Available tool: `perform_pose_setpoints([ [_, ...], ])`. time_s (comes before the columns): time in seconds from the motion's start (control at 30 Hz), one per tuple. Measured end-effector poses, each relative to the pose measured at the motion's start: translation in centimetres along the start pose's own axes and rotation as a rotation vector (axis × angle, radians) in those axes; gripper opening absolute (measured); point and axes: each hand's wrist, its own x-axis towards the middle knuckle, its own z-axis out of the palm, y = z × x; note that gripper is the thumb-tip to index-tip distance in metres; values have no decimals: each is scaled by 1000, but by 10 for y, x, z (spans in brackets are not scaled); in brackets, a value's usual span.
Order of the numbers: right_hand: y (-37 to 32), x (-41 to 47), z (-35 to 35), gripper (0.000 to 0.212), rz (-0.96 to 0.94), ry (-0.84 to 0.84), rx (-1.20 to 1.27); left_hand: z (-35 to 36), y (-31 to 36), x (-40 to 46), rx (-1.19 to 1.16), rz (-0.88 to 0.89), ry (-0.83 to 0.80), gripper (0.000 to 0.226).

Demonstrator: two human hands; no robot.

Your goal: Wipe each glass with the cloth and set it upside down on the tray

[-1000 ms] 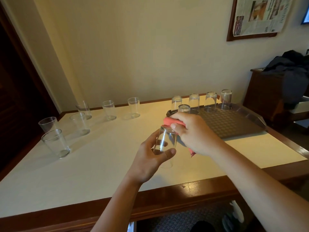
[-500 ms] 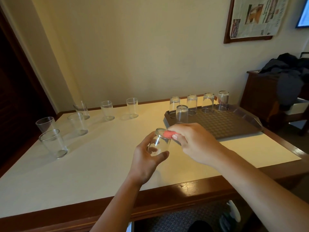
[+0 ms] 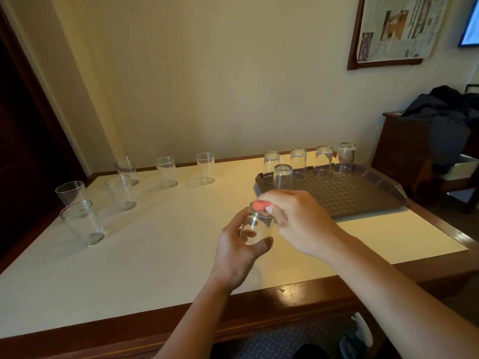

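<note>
From the head camera, the left hand [image 3: 239,251] wraps its fingers and thumb round a clear glass [image 3: 256,225], held above the table [image 3: 160,257] near the middle of its front edge. The right hand [image 3: 298,218] pinches a red cloth [image 3: 260,205] against the glass's upper end; whether that end is the rim or the base cannot be told.

The glass looks light, rigid and smooth-walled, so it is probably slippery and would break if dropped. A grip round the middle of the wall, as the left hand has it, seems the safest hold, leaving both ends free for wiping. The cloth is soft and bunches easily under the fingertips.

Five glasses stand upside down along the far and left edges of the brown tray [image 3: 363,200], which lies at the table's far right corner. Six upright glasses wait towards the far left corner.
</note>
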Motion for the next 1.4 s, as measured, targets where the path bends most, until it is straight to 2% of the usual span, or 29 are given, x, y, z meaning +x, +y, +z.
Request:
perform_pose_setpoints([
  [0.13, 11, -10, 0, 21, 25, -81, -4, -10, -10, 0, 30, -32, 2, 59],
  [0.23, 11, -3, 2, 20, 42, -48, -20, 5, -7, -4, 21, -36, -48, 57],
  [0.37, -1, -11, -1, 26, -46, -69, 60, -3, -9, 4, -10, -20, 6, 56],
  [0.43, 11, -9, -4, 24, -10, -83, 21, -6, -7, 3, -5, -25, 14, 59],
  [0.53, 19, -2, -2, 18, 19, -52, -21, 2, -8, -1, 31, -37, -35, 57],
  [0.7, 13, -20, -1, 29, -43, -77, 46, -10, -12, 3, 76, -39, 22, 62],
  [0.77, 24, -17, 0, 25, -1, -63, -4, -4, -11, -1, 98, -32, -17, 64],
  [0.87, 14, -11, 2, 31, -25, -2, -13, 8, -6, -1, 88, -5, -60, 57],
  [1.0, 16, -25, -4, 30, -61, -37, 27, -4, -6, 2, 85, -15, 13, 60],
  [1.17, 23, -17, -3, 30, -23, 29, -42, 9, -7, 0, 135, -8, -52, 64],
  [1.27, 16, -28, -3, 34, -61, -7, 23, 4, -9, 3, 127, -21, -11, 64],
  [1.4, 41, -30, -9, 22, -6, -31, -24, 13, -9, -3, 135, -30, -29, 67],
])
